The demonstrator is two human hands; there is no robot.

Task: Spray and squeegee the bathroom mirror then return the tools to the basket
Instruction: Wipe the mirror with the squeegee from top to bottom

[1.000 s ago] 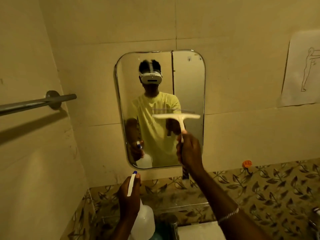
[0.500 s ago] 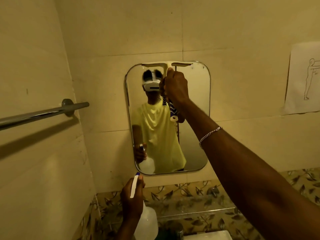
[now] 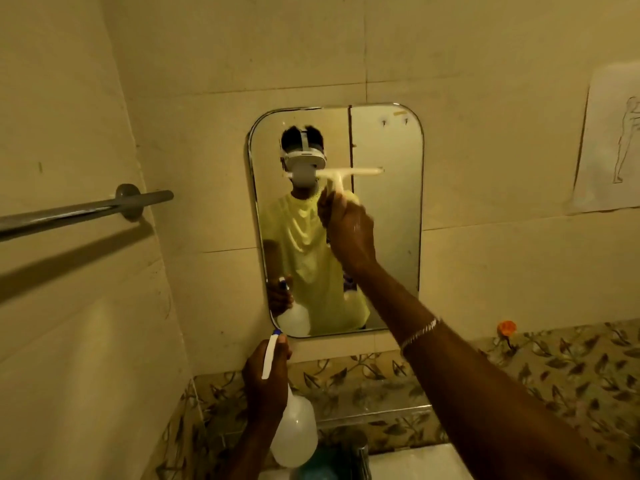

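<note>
A rounded rectangular mirror (image 3: 388,237) hangs on the tiled wall ahead. My right hand (image 3: 349,230) grips the handle of a cream squeegee (image 3: 346,174), whose blade lies level against the glass in the mirror's upper half. Below the mirror, my left hand (image 3: 265,382) holds a white spray bottle (image 3: 294,434) by its neck, with its white-and-blue trigger head above my fingers. The basket is not in view.
A metal towel bar (image 3: 83,211) juts from the left wall at mirror height. A paper with a line drawing (image 3: 613,143) is stuck on the right wall. An orange hook (image 3: 506,328) sits on the leaf-patterned tile band. A tap (image 3: 360,452) and white basin edge (image 3: 415,462) lie below.
My right hand has pulled the squeegee down from the mirror's top edge to about a third of the way down. The left hand with the bottle has stayed put.
</note>
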